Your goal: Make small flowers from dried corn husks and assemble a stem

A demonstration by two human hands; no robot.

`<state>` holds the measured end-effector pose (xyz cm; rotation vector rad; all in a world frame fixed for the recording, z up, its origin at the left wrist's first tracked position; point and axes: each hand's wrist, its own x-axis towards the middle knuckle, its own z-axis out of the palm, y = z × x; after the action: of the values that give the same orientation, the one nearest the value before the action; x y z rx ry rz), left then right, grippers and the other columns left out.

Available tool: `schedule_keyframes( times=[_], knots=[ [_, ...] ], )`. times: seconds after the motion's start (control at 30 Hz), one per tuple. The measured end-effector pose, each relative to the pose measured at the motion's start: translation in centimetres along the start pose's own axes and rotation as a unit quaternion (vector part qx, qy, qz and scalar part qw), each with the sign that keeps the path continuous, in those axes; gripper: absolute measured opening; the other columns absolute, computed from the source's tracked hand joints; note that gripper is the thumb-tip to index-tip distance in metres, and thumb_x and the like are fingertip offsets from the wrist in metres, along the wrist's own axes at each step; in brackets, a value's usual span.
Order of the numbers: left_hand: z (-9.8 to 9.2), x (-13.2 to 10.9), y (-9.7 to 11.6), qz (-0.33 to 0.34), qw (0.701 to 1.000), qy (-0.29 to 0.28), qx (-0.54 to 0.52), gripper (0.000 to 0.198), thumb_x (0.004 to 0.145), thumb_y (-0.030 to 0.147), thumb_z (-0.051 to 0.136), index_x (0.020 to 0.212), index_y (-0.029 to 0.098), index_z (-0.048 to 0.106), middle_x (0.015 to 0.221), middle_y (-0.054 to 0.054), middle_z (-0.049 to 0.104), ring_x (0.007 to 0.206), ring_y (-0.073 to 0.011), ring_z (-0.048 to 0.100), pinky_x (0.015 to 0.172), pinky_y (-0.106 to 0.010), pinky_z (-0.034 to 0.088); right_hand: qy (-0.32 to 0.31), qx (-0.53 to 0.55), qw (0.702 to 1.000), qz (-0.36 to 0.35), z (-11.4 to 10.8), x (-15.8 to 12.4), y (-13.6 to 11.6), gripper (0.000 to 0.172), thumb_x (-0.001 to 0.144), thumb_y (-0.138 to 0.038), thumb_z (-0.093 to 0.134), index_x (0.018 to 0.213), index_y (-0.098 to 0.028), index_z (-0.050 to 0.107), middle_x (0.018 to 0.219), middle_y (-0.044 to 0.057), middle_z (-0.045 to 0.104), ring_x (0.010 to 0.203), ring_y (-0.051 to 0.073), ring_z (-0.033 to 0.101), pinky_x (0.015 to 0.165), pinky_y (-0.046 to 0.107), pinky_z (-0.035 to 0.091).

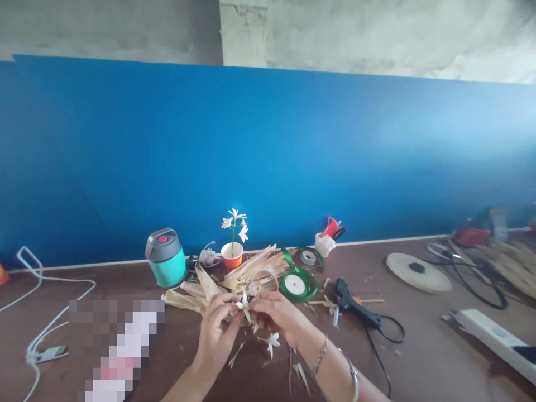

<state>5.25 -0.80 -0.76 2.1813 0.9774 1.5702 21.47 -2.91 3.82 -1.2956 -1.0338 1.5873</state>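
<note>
Grip: two hands [215,324] [280,316] on one white flower [245,306], one glue gun [355,306] nearby.

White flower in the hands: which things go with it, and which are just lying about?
Probably goes with it:
- white flower
- dried husks
- green ribbon
- glue gun

Probably just lying about:
- teal flask
- white cable
- power strip

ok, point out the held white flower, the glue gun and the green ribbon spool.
Held white flower [245,306]: head view, on its petals.
Glue gun [354,306]: head view, on its dark body.
Green ribbon spool [291,283]: head view, on its white disc.
</note>
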Motion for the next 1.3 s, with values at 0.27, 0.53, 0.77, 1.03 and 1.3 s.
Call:
schedule_keyframes(
  times=[0.27, 0.53, 0.77, 1.03, 1.3],
  knots=[
    [-0.1, 0.4, 0.5, -0.036, 0.999, -0.024, -0.021, 0.012, 0.079, 0.024, 0.059, 0.068, 0.020, 0.063, 0.080, -0.005, 0.066, 0.078, -0.0198, 0.062, 0.071, -0.031, 0.051, 0.000, -0.010, 1.000, -0.007, 0.1, -0.1, -0.1, 0.016, 0.065, -0.031, 0.063, 0.059, -0.015, 0.061, 0.046, -0.004, 0.052, 0.039, 0.005, 0.040, 0.036, 0.018, 0.019],
    [-0.1, 0.4, 0.6, -0.045, 0.995, -0.048, -0.069, 0.013, 0.079, 0.023, 0.060, 0.066, 0.019, 0.060, 0.074, -0.003, 0.064, 0.072, -0.0177, 0.061, 0.067, -0.028, 0.049, 0.001, -0.002, 1.000, -0.006, 0.2, 0.1, 0.3, 0.016, 0.063, -0.030, 0.065, 0.063, -0.015, 0.061, 0.052, -0.002, 0.058, 0.042, 0.005, 0.044, 0.037, 0.018, 0.020],
    [-0.4, 0.6, 1.2, -0.048, 0.993, -0.073, -0.078, 0.017, 0.079, 0.023, 0.059, 0.063, 0.019, 0.058, 0.072, -0.003, 0.063, 0.074, -0.0181, 0.059, 0.067, -0.028, 0.049, 0.014, -0.015, 1.000, 0.005, 0.4, -0.2, 0.0, 0.012, 0.061, -0.026, 0.064, 0.062, -0.015, 0.060, 0.051, -0.003, 0.058, 0.041, 0.005, 0.045, 0.037, 0.018, 0.020],
    [-0.1, 0.4, 0.7, -0.063, 0.995, -0.043, -0.069, 0.017, 0.079, 0.030, 0.060, 0.065, 0.019, 0.062, 0.073, -0.004, 0.065, 0.072, -0.0191, 0.062, 0.067, -0.029, 0.051, 0.011, 0.003, 1.000, -0.002, 0.3, 0.0, 0.1, 0.017, 0.059, -0.030, 0.068, 0.062, -0.015, 0.061, 0.051, -0.003, 0.057, 0.041, 0.005, 0.043, 0.036, 0.018, 0.017],
    [0.2, 0.0, 0.1, -0.037, 0.998, -0.024, -0.043, 0.010, 0.080, 0.026, 0.060, 0.073, 0.020, 0.064, 0.080, -0.005, 0.067, 0.078, -0.0199, 0.063, 0.071, -0.030, 0.051, 0.019, 0.018, 1.000, -0.011, 0.3, 0.1, 0.3, 0.016, 0.059, -0.029, 0.068, 0.063, -0.015, 0.060, 0.052, -0.003, 0.056, 0.042, 0.005, 0.043, 0.037, 0.018, 0.019]
  ],
)
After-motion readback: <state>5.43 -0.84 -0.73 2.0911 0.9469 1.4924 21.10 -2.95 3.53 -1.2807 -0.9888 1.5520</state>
